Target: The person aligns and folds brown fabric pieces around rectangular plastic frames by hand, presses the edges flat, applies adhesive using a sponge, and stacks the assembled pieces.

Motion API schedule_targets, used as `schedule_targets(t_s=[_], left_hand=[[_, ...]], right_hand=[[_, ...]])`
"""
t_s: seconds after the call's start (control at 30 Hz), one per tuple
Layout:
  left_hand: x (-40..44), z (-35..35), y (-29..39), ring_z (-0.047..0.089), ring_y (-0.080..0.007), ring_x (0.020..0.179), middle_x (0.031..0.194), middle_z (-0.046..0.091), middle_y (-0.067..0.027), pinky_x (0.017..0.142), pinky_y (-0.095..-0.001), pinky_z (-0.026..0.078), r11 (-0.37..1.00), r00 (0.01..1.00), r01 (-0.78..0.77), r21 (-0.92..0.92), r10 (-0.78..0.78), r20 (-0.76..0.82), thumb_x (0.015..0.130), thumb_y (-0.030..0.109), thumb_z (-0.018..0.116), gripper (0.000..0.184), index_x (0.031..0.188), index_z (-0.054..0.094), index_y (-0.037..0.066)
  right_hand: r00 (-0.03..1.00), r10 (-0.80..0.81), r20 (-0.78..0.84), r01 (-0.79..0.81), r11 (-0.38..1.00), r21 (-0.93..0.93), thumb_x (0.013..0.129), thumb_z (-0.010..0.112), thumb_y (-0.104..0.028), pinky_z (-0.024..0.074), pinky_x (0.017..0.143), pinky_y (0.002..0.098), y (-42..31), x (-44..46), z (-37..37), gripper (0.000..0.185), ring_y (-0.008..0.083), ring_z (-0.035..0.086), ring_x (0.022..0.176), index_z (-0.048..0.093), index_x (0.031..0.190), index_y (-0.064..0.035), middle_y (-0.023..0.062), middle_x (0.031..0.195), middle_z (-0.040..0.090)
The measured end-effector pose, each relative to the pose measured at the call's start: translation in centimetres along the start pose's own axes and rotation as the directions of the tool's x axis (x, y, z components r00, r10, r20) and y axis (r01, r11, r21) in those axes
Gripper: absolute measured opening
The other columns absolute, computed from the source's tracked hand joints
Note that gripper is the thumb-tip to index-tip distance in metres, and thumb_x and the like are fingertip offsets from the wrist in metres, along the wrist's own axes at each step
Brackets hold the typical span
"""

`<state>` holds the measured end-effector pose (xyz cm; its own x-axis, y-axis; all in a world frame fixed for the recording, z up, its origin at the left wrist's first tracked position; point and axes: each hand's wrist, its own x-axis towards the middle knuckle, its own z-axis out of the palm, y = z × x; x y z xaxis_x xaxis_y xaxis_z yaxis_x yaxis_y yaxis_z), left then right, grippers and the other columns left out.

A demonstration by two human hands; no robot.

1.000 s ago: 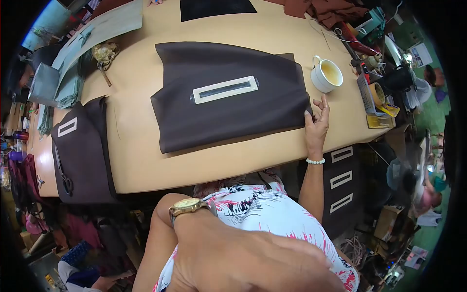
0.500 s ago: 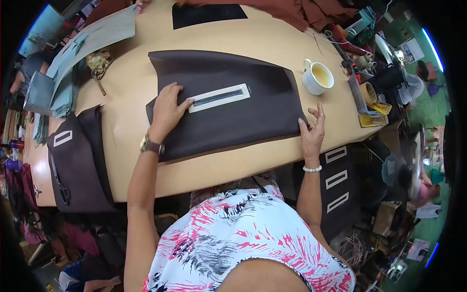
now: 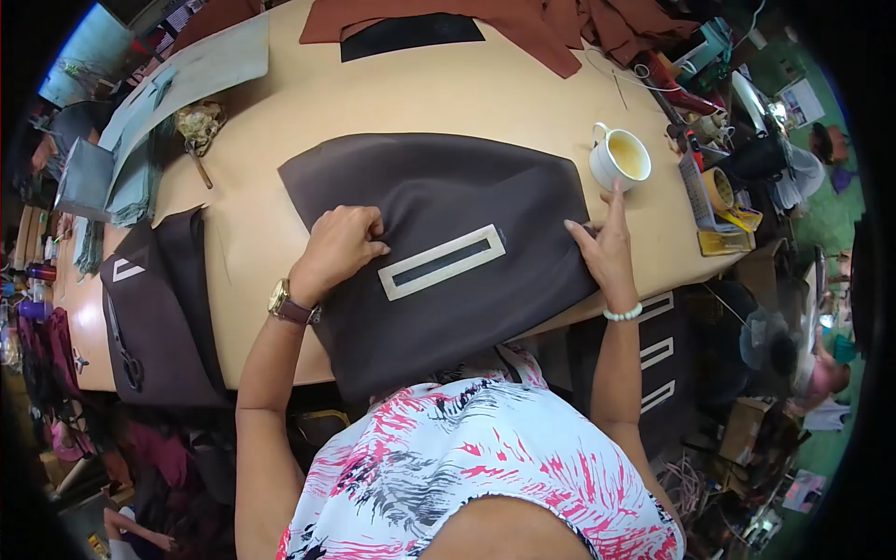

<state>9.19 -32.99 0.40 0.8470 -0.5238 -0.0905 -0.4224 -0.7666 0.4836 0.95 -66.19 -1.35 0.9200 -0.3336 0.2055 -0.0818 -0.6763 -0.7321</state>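
A dark brown sheet (image 3: 448,336), leather-like, lies in front of me with its near part hanging over the table edge. Set in its face is a pale rectangular frame (image 3: 406,287) around a dark slot. My left hand (image 3: 338,250) is closed on the sheet left of the frame, its fingers curled and the material rippling beside them. At the right edge, the thumb of my right hand (image 3: 609,254) touches the sheet. That hand's index finger stretches up close to a white cup (image 3: 609,173) of yellowish liquid; its other fingers are partly hidden.
Another dark panel with scissors (image 3: 129,366) hangs over the table's left edge. Behind it are stacked grey-green sheets (image 3: 140,191) and a brush (image 3: 198,166). Reddish-brown material (image 3: 439,11) and a black piece (image 3: 411,39) lie at the back; a basket (image 3: 695,191) stands right.
The sheet has shifted toward me and tilted, its near edge now over the table edge. My left hand's fingers have curled onto it. My right hand has moved slightly up along its edge.
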Motion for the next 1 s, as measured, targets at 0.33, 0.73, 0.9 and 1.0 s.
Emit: schedule_targets(t_s=[0.33,0.73,0.9,1.0], left_hand=[[2.5,-3.5,-1.1,0.059,-0.0328,0.073,0.074,0.06,-0.0161,0.064,-0.0393,0.044,0.994,0.992,-0.111,-0.008,0.111,0.061,0.066,0.02,0.073,0.024,0.07,0.058,0.001],[9.2,-3.2,-4.4,0.061,-0.0324,0.085,0.089,0.063,-0.0177,0.075,-0.0388,0.047,0.993,0.985,-0.089,0.082,0.1,-0.143,0.068,0.013,0.068,0.033,0.098,0.06,0.001],[6.1,-6.0,0.7,0.06,-0.0263,0.084,0.093,0.063,-0.0131,0.076,-0.0349,0.046,0.939,0.914,-0.341,-0.044,0.321,-0.25,0.069,-0.001,0.06,0.031,0.1,0.058,-0.002],[4.9,-7.6,0.5,0.056,-0.0178,0.087,0.093,0.062,-0.0079,0.077,-0.0299,0.045,0.862,0.986,-0.164,-0.48,0.135,-0.095,0.073,-0.003,0.061,0.035,0.107,0.056,0.0]], right_hand=[[0.959,-0.284,-0.019,0.272,0.935,-0.226,0.082,0.06,-0.011,0.0415,0.093,0.0388,0.9,2.9,1.7,0.073,0.0358,0.044,0.117,0.017,0.139,0.0038,0.0263,0.137,0.032],[0.797,-0.464,0.387,0.513,0.858,-0.029,0.079,0.056,-0.01,0.0374,0.097,0.0338,-6.1,12.4,8.9,0.077,0.0332,0.052,0.111,0.01,0.142,-0.003,0.0202,0.122,0.052],[0.501,-0.467,0.729,0.044,0.854,0.518,0.073,0.064,-0.013,0.0347,0.097,0.0307,-14.4,14.1,10.1,0.082,0.0209,0.046,0.112,0.019,0.141,-0.003,0.0126,0.125,0.05],[0.371,-0.549,0.749,0.208,0.835,0.509,0.072,0.066,-0.013,0.0344,0.097,0.0301,-15.4,14.7,9.7,0.077,0.0194,0.044,0.112,0.028,0.138,-0.0025,0.0114,0.127,0.047]])
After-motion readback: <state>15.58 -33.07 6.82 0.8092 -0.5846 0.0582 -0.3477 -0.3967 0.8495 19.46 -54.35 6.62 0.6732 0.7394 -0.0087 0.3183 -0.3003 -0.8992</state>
